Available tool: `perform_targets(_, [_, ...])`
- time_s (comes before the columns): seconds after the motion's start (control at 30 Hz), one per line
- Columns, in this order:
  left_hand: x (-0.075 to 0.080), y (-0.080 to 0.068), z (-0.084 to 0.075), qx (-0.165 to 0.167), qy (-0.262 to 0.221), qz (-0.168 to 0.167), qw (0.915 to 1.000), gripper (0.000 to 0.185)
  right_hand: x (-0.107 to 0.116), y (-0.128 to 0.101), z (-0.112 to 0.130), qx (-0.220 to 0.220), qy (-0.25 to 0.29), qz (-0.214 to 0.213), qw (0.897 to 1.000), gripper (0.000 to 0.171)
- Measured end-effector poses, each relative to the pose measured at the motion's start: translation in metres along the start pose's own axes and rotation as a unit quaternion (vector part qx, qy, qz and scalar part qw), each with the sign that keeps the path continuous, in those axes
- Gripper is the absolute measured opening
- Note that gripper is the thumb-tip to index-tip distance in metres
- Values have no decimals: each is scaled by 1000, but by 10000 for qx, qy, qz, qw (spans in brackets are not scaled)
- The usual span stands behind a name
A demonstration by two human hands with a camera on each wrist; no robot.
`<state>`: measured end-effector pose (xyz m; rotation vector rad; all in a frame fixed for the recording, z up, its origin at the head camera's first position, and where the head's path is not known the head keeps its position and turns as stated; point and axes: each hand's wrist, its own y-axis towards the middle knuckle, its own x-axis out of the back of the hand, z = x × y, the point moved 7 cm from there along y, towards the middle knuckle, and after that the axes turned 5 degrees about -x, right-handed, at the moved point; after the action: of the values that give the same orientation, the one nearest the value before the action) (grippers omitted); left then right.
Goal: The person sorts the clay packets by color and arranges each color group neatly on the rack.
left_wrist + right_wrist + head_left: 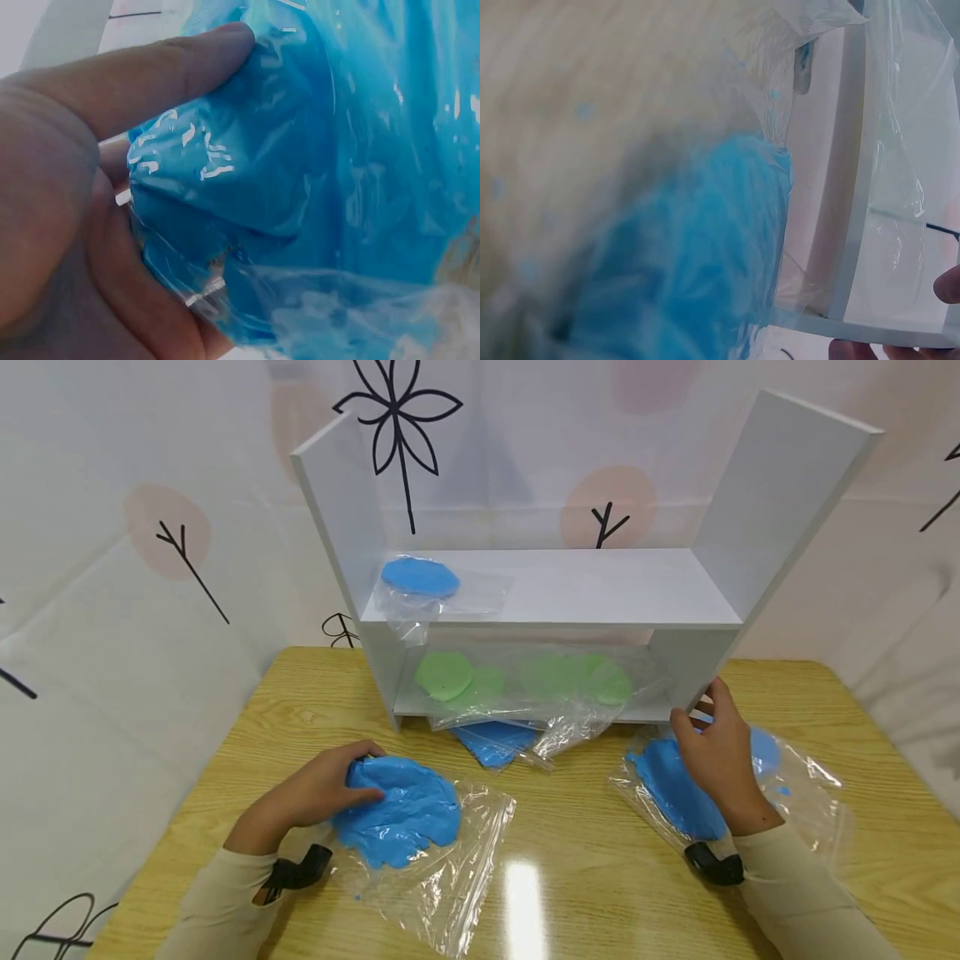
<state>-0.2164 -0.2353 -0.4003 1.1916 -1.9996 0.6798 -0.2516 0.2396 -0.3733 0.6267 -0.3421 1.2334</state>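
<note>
My left hand (pixel 318 785) grips a clear zip bag of flattened blue clay-like stuff (pixel 405 806) at the table's front left. In the left wrist view its thumb (pixel 172 75) lies over the plastic, with the fingers underneath. At the right, my right hand (pixel 716 764) holds the lower edge of the side panel of a white shelf unit (pixel 585 589). The right wrist view shows its thumb (pixel 949 285) inside that panel and fingertips (pixel 851 349) outside. Beneath the right hand lies a second bag of blue stuff (pixel 678 793).
Bags with green discs (pixel 444 675) lie on the lower shelf, their plastic hanging over the front. One bag with a blue disc (pixel 420 577) sits on the upper shelf's left. Another blue bag (pixel 495 742) pokes out below the unit. A patterned cloth (pixel 510 452) hangs behind.
</note>
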Motion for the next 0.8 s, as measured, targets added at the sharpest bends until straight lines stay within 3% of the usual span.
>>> perform_targets(0.5, [-4,-1,-34,-833,-355,78,9959,41,1,3,1,-11,-36,-14,10000,63])
perform_targets(0.8, [3,-4,-58,-1091,-206,182,9936,40,0,0,-2,-6,-15,-31,10000,61])
